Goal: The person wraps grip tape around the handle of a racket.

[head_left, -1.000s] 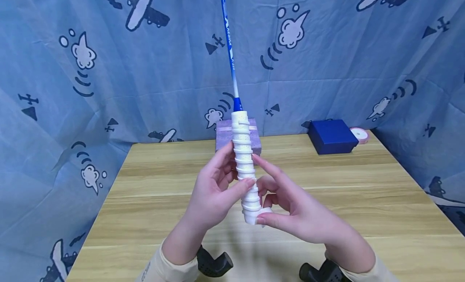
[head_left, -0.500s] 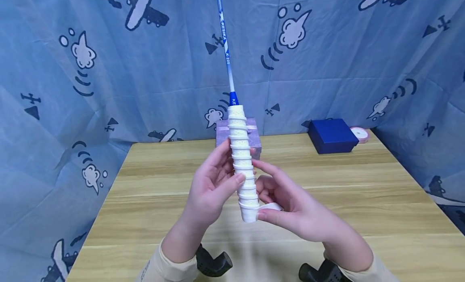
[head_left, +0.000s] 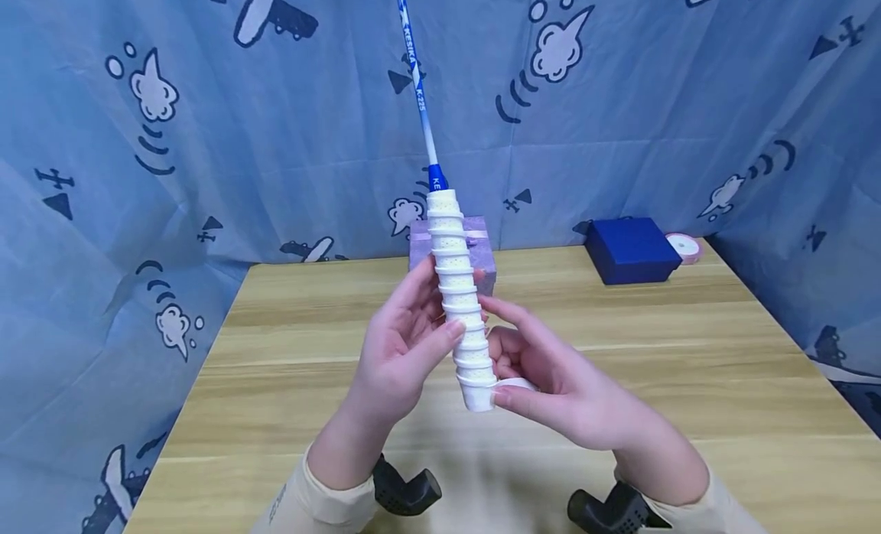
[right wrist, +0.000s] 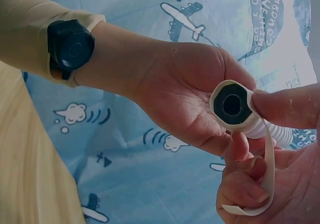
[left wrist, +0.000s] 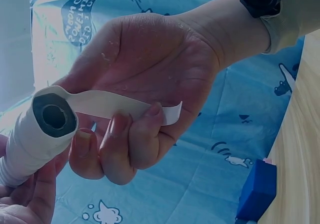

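A racket handle (head_left: pixel 456 285), wrapped in white ridged grip tape, stands tilted between both hands, its thin blue-and-white shaft (head_left: pixel 415 71) rising out of the top of the head view. My left hand (head_left: pixel 398 358) grips the handle around its middle, thumb across the front. At the butt end, my right hand (head_left: pixel 560 381) presses its thumb beside the rim. A loose tail of the grip tape (left wrist: pixel 112 103) runs from the butt across the right palm, held under curled fingers. The dark butt end (right wrist: pixel 233 104) with a round hollow faces the right wrist camera.
The wooden table (head_left: pixel 310 320) lies below the hands. A purple box (head_left: pixel 485 251) stands behind the handle. Toward the back right are a dark blue box (head_left: pixel 629 251) and a pink-edged ribbon roll (head_left: pixel 684 247). A blue patterned curtain (head_left: pixel 275 151) hangs behind and at the sides.
The racket has turned about its length, bringing the shaft lettering to the front, and its shaft has leaned farther left. More loose tape shows at the right hand than a second ago.
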Available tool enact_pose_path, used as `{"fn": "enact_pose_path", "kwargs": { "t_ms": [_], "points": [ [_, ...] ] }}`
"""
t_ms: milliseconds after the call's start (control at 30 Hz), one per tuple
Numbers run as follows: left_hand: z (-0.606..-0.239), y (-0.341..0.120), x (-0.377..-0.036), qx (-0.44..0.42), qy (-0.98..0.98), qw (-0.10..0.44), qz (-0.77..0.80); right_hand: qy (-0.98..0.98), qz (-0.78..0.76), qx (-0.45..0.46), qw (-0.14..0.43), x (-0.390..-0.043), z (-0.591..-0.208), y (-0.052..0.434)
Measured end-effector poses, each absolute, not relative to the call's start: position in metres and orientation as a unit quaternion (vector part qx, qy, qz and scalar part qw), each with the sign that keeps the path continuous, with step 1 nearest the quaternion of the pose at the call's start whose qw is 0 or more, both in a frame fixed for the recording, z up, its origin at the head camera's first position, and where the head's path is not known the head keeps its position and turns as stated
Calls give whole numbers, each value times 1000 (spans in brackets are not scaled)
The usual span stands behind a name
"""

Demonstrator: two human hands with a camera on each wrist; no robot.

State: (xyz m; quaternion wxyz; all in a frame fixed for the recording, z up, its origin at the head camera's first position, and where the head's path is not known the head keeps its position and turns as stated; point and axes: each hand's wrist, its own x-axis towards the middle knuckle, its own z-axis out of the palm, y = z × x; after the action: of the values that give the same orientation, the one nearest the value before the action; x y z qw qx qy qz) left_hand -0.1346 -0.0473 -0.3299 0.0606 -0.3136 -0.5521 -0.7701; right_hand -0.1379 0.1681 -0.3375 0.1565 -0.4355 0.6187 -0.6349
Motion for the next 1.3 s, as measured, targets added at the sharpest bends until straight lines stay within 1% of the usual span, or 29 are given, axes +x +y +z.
{"fn": "enact_pose_path", "kwargs": {
  "t_ms": [367,667,867,1000,1067,1233,1300],
  "points": [
    [-331,-48,-132,-326,-546,50,-770,599,-658,-414,192,-138,-339,168],
    [-331,-49,-132,-364,-490,34,-792,613,-648,-423,160,-139,-339,168],
    [-332,-49,-135,-379,-469,23,-797,564,-671,-447,180,-143,-342,168],
    [-332,-48,-135,-369,-496,30,-785,543,-688,-440,196,-143,-341,169],
    [-332,-48,-134,-359,-524,45,-771,548,-684,-448,178,-143,-341,168],
    [-330,-45,-131,-332,-591,99,-729,582,-653,-474,105,-142,-345,165],
    [-329,-44,-130,-323,-609,118,-715,590,-648,-472,97,-142,-345,164]
  ]
}}
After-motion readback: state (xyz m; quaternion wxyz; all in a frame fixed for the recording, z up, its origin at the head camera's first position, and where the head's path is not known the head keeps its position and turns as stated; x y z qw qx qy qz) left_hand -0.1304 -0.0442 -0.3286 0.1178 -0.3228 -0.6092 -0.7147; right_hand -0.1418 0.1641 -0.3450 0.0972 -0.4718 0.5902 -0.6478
